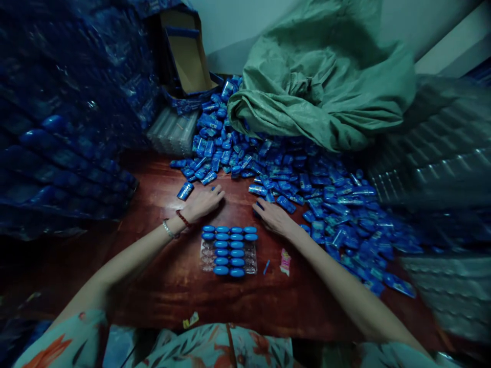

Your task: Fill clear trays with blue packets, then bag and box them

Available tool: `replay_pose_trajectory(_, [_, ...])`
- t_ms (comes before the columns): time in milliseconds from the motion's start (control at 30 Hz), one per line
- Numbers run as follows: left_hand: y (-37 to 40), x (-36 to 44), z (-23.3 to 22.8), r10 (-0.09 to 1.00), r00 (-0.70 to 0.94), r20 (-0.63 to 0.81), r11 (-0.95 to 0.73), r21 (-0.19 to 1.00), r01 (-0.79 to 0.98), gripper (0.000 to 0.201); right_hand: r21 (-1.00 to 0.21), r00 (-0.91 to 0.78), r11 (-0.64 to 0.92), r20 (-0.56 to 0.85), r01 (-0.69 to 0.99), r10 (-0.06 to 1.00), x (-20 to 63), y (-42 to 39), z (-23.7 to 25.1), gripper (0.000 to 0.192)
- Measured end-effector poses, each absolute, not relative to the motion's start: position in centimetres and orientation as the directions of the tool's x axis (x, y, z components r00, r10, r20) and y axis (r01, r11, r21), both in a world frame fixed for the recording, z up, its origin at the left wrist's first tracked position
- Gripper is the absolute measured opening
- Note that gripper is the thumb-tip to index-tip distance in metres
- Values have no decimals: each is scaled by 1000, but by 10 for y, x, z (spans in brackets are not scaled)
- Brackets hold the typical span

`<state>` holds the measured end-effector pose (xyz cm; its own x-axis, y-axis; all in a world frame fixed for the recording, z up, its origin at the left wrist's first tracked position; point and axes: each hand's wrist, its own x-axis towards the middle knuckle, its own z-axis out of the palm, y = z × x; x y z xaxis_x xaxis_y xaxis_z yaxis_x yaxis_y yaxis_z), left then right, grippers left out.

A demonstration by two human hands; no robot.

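Just ahead of me on the table, a clear plastic tray (pixel 250 258) is partly filled with rows of shiny blue oval cases (pixel 229 245). Beyond its left corner is my left hand (pixel 202 203), palm down with fingers curled round a small blue wrapped packet (pixel 213 188), mostly hidden. My right hand (pixel 275 218) lies beyond the tray's right corner, its fingers closed over another blue packet (pixel 259 206) by the heap. A single blue packet (pixel 185 191) rests flat to the left of my left hand.
A large heap of blue packets (pixel 284 174) spreads across the back and right, below a green cloth sack (pixel 318 97). Stacked clear trays (pixel 174 130) stand back left, more (pixel 441 153) at right. Filled blue stacks (pixel 61 163) rise at left. A pink wrapper (pixel 285 261) lies near the tray.
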<state>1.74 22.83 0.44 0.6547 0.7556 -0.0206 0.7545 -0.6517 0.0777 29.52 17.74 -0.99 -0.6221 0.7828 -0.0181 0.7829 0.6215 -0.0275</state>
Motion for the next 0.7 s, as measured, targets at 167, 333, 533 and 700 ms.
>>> replay_pose_trajectory(167, [163, -44, 11, 904, 323, 281, -422, 450, 787, 34, -583, -111, 273, 298, 765, 948, 321, 106, -23, 34])
replay_pose_trajectory(333, [65, -69, 15, 947, -22, 321, -212, 674, 708, 32, -979, 405, -113, -37, 167, 914, 301, 35, -36, 36])
replay_pose_trajectory(533, [33, -33, -5, 936, 129, 327, -333, 706, 625, 19, -995, 379, -78, -49, 62, 924, 262, 22, -32, 28])
replay_pose_trajectory(700, [57, -30, -22, 799, 418, 432, -597, 494, 632, 37, -851, 60, 184, 244, 492, 968, 257, 41, -30, 14])
